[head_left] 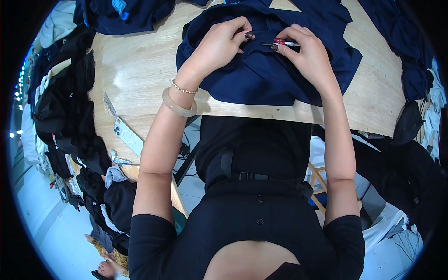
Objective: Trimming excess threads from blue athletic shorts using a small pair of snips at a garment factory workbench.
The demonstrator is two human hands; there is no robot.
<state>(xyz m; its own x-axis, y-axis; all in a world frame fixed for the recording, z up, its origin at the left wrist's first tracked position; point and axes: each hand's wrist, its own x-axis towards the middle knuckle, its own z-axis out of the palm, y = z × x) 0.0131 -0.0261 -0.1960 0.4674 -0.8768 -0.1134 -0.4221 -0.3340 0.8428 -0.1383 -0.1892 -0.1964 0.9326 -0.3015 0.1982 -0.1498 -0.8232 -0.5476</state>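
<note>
A dark navy garment (pixel 254 86) lies bunched at the far side of the table in front of me. My left hand (pixel 228 39) is closed in a pinch on a fold of it, thumb and fingertips pressed on the cloth. To its right, my right hand (pixel 303 49) is closed around a slim pointed tool (pixel 292 44) with a dark handle. The thin metal tip points left, toward the pinched cloth, close above the fabric. The tool looks like a seam ripper, but most of it is hidden by my fingers.
The garment rests on a pale wooden table (pixel 123 70). A white phone (pixel 128 135) and a clear ruler (pixel 109 104) lie at its left. More navy clothes (pixel 123 16) sit at the far left. Dark clothes (pixel 60 112) are heaped along the left. Another person (pixel 109 261) is at the lower left.
</note>
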